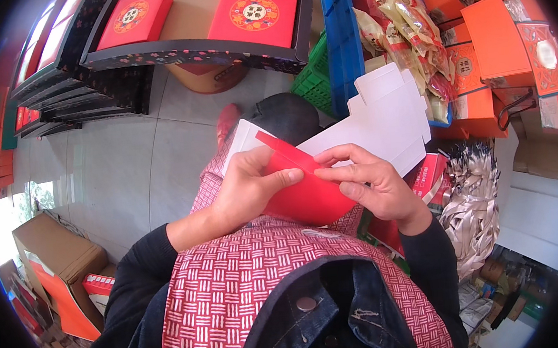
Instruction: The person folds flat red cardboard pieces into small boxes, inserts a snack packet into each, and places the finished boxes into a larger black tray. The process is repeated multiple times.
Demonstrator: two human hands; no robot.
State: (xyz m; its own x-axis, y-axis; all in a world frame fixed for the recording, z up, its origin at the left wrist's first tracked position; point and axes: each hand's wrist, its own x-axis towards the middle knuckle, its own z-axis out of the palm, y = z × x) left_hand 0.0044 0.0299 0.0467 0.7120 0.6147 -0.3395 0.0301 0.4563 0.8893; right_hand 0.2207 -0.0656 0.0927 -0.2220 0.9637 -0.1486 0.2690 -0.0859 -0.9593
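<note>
Here are both hands, up over the lap, working a die-cut cardboard blank, glossy red on one face and white on the other [310,201]. The left hand [253,176] pinches it, thumb flat on the red face, fingers hidden behind. The right hand [370,184] has its fingers curled and close together, tips at the raised red strip, thumb on the red below. The blank sits in front of the red-and-white patterned apron [235,287], its red panel bowed, and that bow looks risky: press unevenly and the crease could wander off its line or the face could wrinkle. Out right, the stepped white flaps reach toward the blue plastic crate [343,53]; touching or not, I can't tell. A quick turn there might snag and bend a tab. Loosen the left thumb, and the springy card could pop open.
</note>
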